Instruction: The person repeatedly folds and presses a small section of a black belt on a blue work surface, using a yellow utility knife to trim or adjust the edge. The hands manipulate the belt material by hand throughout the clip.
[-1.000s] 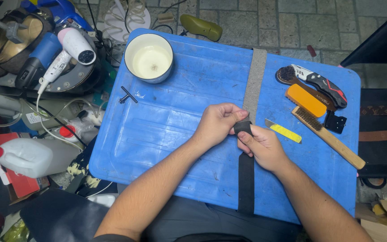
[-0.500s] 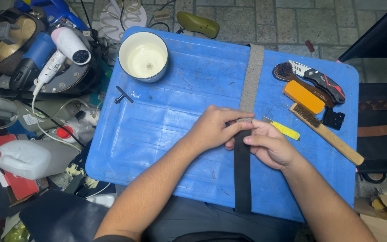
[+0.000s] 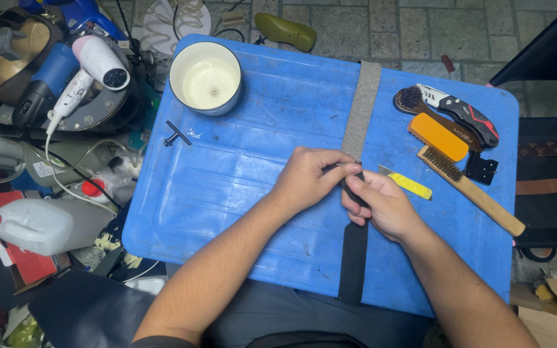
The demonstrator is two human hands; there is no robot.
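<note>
A long strap lies across the blue plastic board (image 3: 240,161), its far half grey (image 3: 362,109) and its near half black (image 3: 354,258). My left hand (image 3: 311,177) pinches the strap at the fold where grey meets black. My right hand (image 3: 385,206) grips the black part right beside it, fingers curled round the strap. Both hands touch each other over the middle of the board. A yellow-handled blade (image 3: 409,185) lies just right of my right hand.
A white bowl (image 3: 205,77) stands at the board's far left corner; a small black T-shaped key (image 3: 177,134) lies near it. At the right lie a wooden wire brush (image 3: 469,187), an orange block (image 3: 438,136), a folding utility knife (image 3: 462,113). A hair dryer (image 3: 91,74) and white jug (image 3: 33,225) sit left.
The hands have drawn closer together on the strap and the fold has been pressed down flatter; the view has shifted slightly.
</note>
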